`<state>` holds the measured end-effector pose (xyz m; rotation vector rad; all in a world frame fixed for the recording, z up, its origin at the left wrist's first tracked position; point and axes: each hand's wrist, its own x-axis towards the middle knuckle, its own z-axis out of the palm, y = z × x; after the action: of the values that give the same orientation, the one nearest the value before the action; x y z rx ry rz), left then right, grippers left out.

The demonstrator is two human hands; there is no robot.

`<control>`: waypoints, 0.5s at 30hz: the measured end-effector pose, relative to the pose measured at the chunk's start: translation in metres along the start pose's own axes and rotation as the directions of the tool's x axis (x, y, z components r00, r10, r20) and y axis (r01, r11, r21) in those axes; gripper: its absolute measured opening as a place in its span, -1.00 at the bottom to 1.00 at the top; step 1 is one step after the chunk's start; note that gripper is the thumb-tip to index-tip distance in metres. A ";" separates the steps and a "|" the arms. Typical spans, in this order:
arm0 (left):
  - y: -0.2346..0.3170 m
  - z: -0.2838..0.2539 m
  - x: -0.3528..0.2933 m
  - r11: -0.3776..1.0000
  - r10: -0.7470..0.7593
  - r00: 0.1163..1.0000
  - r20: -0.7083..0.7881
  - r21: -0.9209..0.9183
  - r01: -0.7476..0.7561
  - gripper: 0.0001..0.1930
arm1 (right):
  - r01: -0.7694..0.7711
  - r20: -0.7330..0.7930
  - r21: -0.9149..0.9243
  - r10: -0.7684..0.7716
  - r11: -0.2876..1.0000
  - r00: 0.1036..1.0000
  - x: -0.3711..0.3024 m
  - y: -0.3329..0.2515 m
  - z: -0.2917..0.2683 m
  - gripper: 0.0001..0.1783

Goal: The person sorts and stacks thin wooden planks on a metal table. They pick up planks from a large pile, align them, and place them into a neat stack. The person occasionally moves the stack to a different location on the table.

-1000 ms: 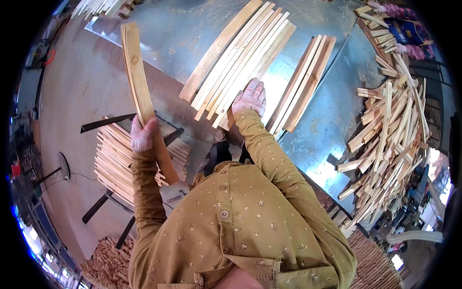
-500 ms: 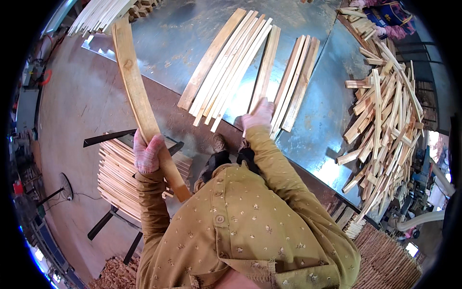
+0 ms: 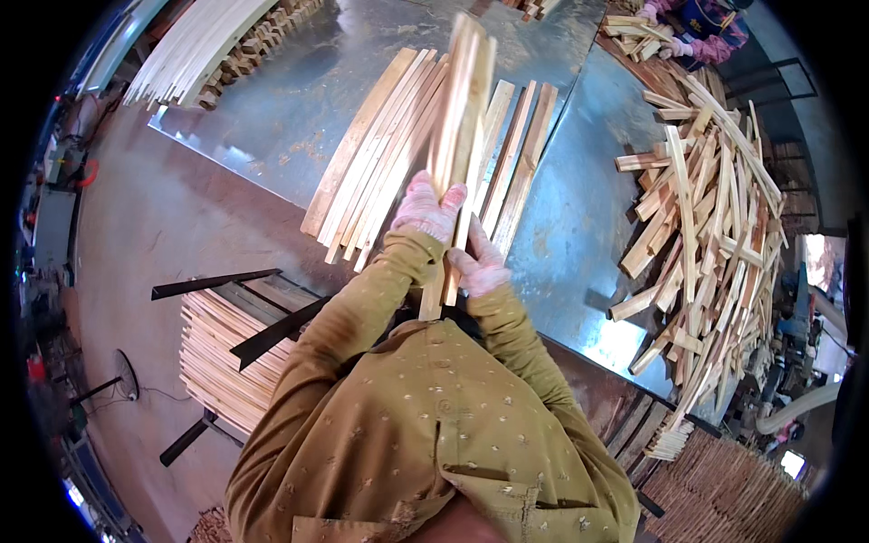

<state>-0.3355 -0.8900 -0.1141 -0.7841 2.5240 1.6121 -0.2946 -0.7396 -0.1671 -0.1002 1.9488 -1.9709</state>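
Upright in front of me stand a few wooden boards (image 3: 460,118), held together and slightly blurred. My left hand (image 3: 427,210), in a pale pinkish glove, is closed round them at the left. Lower down on their right side, my right hand (image 3: 482,260), gloved too, grips the same boards near their bottom end. Behind them, a row of wooden strips (image 3: 369,149) lies side by side on the metal table (image 3: 575,217). A few more strips (image 3: 527,158) lie just right of the held boards, their near ends close to my right hand.
A large jumbled heap of wood pieces (image 3: 701,217) covers the table's right side. Behind it, a co-worker (image 3: 706,41) handles short pieces. Stacked strips (image 3: 226,362) rest on a black-legged stand at left. Pale strips (image 3: 186,54) are piled at the far left corner.
My left hand has brought its board from the left to the middle. My right hand has lifted a board off the table, and both hands now hold the boards together.
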 end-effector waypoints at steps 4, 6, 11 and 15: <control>-0.005 0.030 0.006 0.915 -0.179 0.969 0.168 0.392 0.101 -0.18 | -0.035 -0.067 -0.317 0.015 0.948 0.998 -0.005 0.017 0.008 -0.17; -0.012 0.039 0.009 0.912 -0.267 0.942 0.201 0.369 0.179 0.01 | -0.062 -0.043 -0.491 0.047 0.869 0.998 -0.008 0.006 -0.001 -0.19; -0.019 0.011 -0.001 0.947 -0.318 0.881 0.350 0.074 0.312 0.06 | 0.022 0.033 -0.681 0.000 0.732 0.999 -0.011 -0.024 -0.044 -0.36; -0.044 -0.026 -0.037 0.979 0.035 0.986 0.160 -0.204 -0.001 -0.18 | -0.269 -0.426 -0.768 -0.149 0.581 0.892 0.039 0.003 -0.087 -0.02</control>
<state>-0.2780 -0.9122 -0.1281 -0.6162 2.2879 1.8793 -0.3570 -0.6686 -0.1813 0.2200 2.9881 -0.8973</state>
